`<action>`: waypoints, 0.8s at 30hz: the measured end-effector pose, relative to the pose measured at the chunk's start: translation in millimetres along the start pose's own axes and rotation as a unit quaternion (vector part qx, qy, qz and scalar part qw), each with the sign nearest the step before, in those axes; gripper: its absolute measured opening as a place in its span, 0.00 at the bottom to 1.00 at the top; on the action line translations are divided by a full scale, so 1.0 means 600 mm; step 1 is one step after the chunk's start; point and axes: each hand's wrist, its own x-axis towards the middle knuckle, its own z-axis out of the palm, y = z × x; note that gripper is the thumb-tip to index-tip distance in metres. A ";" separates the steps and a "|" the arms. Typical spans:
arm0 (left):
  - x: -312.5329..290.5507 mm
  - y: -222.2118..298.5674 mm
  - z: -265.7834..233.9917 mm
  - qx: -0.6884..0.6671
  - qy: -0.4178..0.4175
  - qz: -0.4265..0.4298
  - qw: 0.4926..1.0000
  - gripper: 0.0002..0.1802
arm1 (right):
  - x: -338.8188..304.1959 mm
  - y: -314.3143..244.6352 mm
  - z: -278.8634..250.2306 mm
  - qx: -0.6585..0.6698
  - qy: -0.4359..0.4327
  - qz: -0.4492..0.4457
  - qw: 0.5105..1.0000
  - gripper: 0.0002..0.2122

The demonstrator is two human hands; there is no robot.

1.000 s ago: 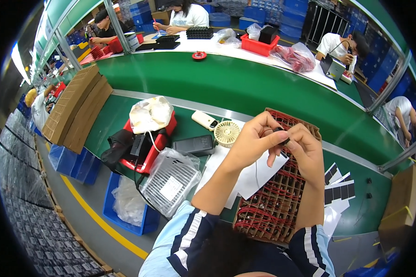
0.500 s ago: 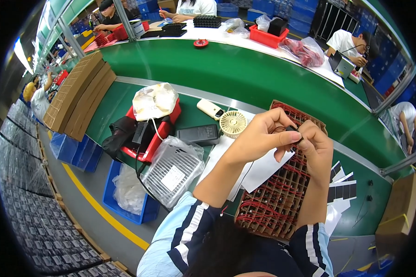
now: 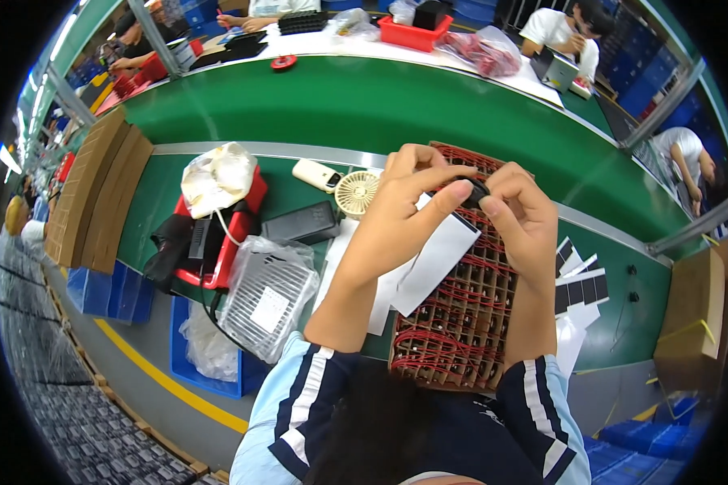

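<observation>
**Both hands meet on a small black part**

The left hand [image 3: 408, 202] and right hand [image 3: 526, 214] are close together, thumbs and fingers pinching a black part [image 3: 473, 192] between them, raised over the far end of a carton [image 3: 483, 311]. The carton lies below the hands and runs back between the forearms; its cardboard cells hold dark pieces and red wires. White paper [image 3: 433, 271] sits under the left wrist, partly over the carton. Just left of the left hand is a cream fan [image 3: 357, 194], with a black case [image 3: 301, 224] beyond it and, farther left, a red bin [image 3: 256, 194]. Right of the right forearm, black-and-white cards [image 3: 584, 289] fan out on the green bench [image 3: 623, 327].
</observation>
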 end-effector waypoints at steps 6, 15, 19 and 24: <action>0.002 0.018 0.003 -0.053 -0.087 -0.108 0.989 0.16 | -0.004 -0.002 -0.011 -0.019 0.022 0.021 0.999 0.06; 0.000 0.008 0.020 -0.344 -0.061 -0.102 0.932 0.18 | -0.002 -0.014 -0.001 -0.123 -0.002 -0.052 0.991 0.06; -0.005 0.012 0.017 -0.369 -0.087 -0.083 0.922 0.15 | -0.010 -0.013 0.000 -0.163 0.033 -0.067 0.984 0.11; -0.008 0.007 0.022 -0.439 -0.090 -0.091 0.890 0.15 | -0.013 0.000 -0.002 -0.130 0.026 -0.046 0.990 0.16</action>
